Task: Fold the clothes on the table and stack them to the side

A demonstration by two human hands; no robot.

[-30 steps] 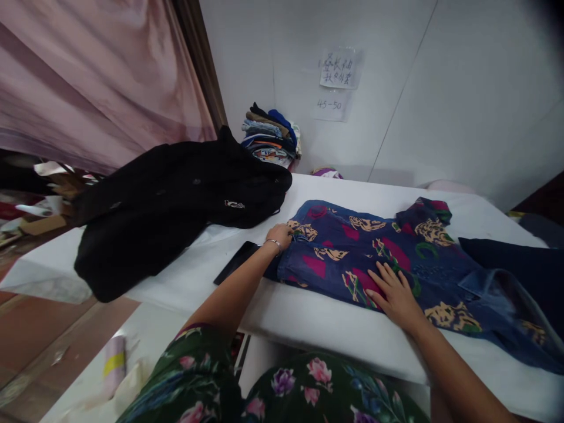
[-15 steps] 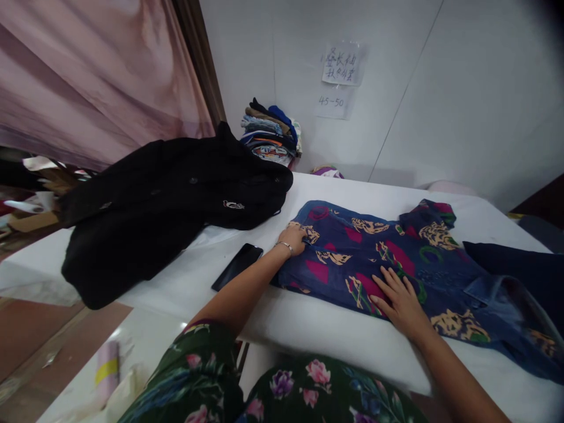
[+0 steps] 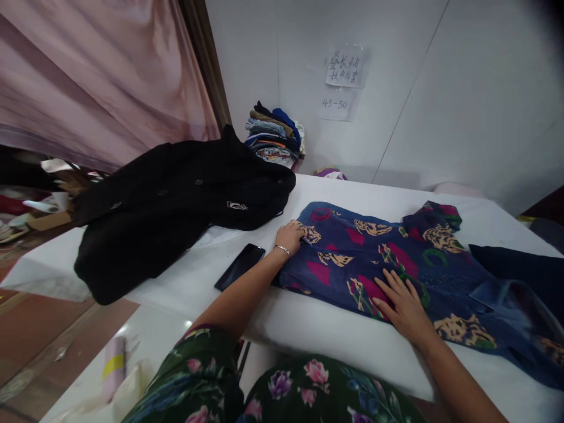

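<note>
A dark blue patterned shirt (image 3: 335, 276) with magenta, tan and green shapes lies spread on the white-covered table. At its left edge, my left hand (image 3: 289, 236) is closed on the cloth, its fingertips partly hidden by the hand. My right hand (image 3: 402, 306) rests palm down on the front of the shirt with the fingers apart. The shirt's collar is to the right and one short sleeve points towards the wall. Beside my left forearm lies a black phone (image 3: 241, 265).
A black coat (image 3: 176, 205) covers the table's left part. Folded clothes (image 3: 274, 138) are stacked by the wall, under handwritten paper signs (image 3: 346, 70). Dark navy cloth (image 3: 520, 273) lies at the right. A pink curtain (image 3: 101, 70) hangs at left.
The whole view has shifted slightly, so things sit a little further right. Both hands keep their places on the shirt, which looks unchanged.
</note>
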